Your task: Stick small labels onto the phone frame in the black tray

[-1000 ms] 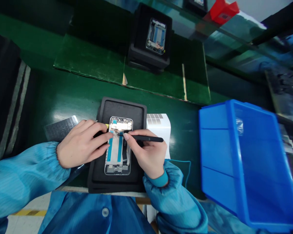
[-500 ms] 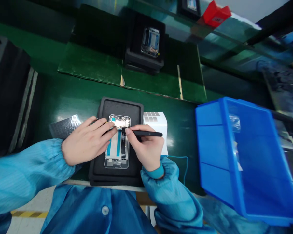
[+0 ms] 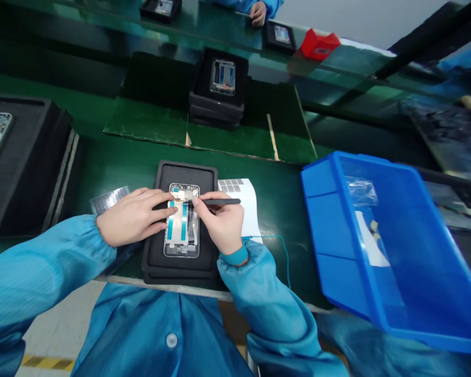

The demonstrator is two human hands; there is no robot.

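The view has tipped up since the earlier frame, so the hands and the tray (image 3: 184,267) sit smaller and lower at centre, and a far bench with another person's hand (image 3: 258,11) has come into sight along the top edge. The left hand (image 3: 131,215) lies flat on the tray, fingertips touching the left edge of the phone frame (image 3: 181,228), holding nothing. The right hand (image 3: 222,222) has its grip closed on a black tool (image 3: 220,201), whose tip meets the frame's upper part. The green tabletop (image 3: 113,162) carries a white sheet (image 3: 248,209) just right of the tray, a blue bin (image 3: 392,246) at right, and a second tray stack (image 3: 217,102) at upper centre.
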